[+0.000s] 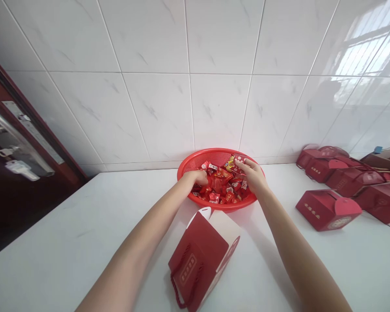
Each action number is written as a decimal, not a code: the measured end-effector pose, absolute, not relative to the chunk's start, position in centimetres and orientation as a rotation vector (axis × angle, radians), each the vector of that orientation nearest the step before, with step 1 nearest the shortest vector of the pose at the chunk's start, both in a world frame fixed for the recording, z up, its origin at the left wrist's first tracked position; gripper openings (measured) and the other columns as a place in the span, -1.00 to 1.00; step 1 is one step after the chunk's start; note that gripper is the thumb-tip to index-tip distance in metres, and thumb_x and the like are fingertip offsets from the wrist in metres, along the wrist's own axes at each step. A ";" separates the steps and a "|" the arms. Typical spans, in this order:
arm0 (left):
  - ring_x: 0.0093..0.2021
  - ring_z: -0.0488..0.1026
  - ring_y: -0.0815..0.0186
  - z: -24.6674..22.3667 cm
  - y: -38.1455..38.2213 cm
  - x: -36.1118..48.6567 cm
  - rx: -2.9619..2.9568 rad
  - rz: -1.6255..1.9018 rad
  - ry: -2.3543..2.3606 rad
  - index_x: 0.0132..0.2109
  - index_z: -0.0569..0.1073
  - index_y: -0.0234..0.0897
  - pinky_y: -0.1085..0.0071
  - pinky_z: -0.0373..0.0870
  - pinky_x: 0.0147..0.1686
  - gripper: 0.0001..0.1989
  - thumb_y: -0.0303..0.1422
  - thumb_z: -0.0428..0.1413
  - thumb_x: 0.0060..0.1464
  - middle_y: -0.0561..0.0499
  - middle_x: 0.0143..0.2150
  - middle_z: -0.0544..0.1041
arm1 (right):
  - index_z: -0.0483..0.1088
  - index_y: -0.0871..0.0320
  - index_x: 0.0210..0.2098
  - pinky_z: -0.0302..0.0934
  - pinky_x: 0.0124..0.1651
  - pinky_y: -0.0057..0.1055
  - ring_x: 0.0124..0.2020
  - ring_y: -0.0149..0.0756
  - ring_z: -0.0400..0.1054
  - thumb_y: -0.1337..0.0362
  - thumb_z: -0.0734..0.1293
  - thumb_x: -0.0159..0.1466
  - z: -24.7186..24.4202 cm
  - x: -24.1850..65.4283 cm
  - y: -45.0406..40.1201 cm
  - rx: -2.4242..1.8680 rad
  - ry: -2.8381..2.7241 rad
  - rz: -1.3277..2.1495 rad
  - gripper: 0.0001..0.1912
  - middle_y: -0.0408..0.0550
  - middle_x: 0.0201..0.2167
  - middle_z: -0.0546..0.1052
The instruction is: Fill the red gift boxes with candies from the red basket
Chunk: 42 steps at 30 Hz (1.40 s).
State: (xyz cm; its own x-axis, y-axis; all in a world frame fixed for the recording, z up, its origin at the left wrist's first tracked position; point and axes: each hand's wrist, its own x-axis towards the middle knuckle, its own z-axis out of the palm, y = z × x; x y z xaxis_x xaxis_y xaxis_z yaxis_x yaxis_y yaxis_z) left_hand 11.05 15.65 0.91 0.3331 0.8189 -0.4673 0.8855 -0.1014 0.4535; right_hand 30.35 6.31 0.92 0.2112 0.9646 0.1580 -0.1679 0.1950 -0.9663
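A red plastic basket (225,207) holds many small wrapped candies (217,185), mostly red. At the basket's left side my left hand (196,177) reaches in among them, its fingers curled and partly hidden. Over the right side, my right hand (252,174) has its thumb and fingers closed on a red packet with white dots (239,164). Between my forearms, in front of the basket, an open red gift box (201,255) lies tilted on the white table, with its white flaps toward the basket and a red cord handle at the near left.
A closed red box (326,210) stands to the right on the white table (94,216). Several more red boxes (347,175) are grouped behind it by the tiled wall (156,112). At the far left is a dark door (13,186) with keys hanging in it.
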 end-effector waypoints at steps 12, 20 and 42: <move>-0.11 0.55 0.22 2.0 14.6 11.2 1.902 -0.470 1.545 0.04 0.48 -0.33 0.20 0.56 -0.13 -0.72 -0.25 0.17 0.29 -0.09 -0.02 0.55 | 0.53 0.08 -0.34 0.46 -0.23 -0.26 -0.13 -0.06 0.55 -0.03 0.54 0.00 1.0 30.2 6.3 -1.050 -1.013 1.016 -0.63 -0.06 -0.25 0.67; -0.15 0.55 0.25 1.3 15.5 10.6 2.072 -0.233 1.453 -0.06 0.52 -0.33 0.24 0.56 -0.15 -0.78 -0.26 0.19 0.28 -0.05 -0.09 0.57 | 0.54 0.07 -0.35 0.46 -0.25 -0.26 -0.16 -0.05 0.55 -0.04 0.55 -0.02 1.2 30.1 6.3 -1.063 -1.007 1.012 -0.62 -0.06 -0.26 0.67; -0.21 0.59 0.10 1.8 13.9 11.4 2.185 -0.205 1.069 -0.24 0.68 -0.05 0.42 0.41 -0.32 -0.47 -0.31 0.49 -0.56 0.08 -0.19 0.68 | 0.50 0.08 -0.41 0.42 -0.33 -0.28 -0.26 -0.09 0.54 -0.04 0.54 -0.01 0.9 30.3 6.4 -1.073 -0.993 0.992 -0.65 -0.08 -0.36 0.64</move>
State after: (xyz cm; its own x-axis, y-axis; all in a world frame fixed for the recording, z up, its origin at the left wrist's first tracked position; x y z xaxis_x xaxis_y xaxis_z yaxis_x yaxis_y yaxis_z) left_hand 11.39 13.89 1.83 0.6492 0.6376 -0.4149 0.7458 -0.4262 0.5120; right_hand 30.27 6.36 0.94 0.2462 0.9584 0.1442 -0.1429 0.1830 -0.9727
